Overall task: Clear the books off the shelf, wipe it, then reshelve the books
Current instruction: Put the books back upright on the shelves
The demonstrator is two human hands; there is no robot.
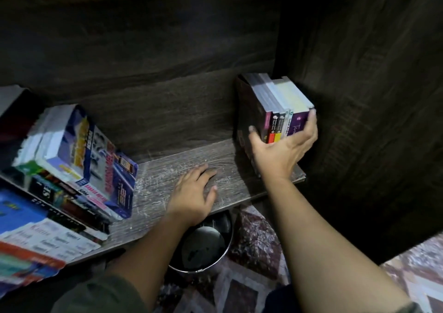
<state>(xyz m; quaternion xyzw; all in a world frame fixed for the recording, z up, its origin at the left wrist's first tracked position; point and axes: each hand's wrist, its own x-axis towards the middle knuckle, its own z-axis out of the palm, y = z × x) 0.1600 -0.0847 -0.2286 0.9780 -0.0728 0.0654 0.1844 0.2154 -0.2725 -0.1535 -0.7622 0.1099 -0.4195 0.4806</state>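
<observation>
The right hand (282, 145) clamps a small set of upright paperbacks (275, 104) at the far right end of the shelf (167, 176), thumb on the left cover, fingers wrapped round the right, close to the cabinet side wall (359, 121). The left hand (194, 193) lies flat, fingers spread, on the bare middle board. More books (79, 159) lean in a pile at the left. The board looks pale-streaked, so clearing seems underway; next, lift this set out as one block, squeezing firmly so none slips.
</observation>
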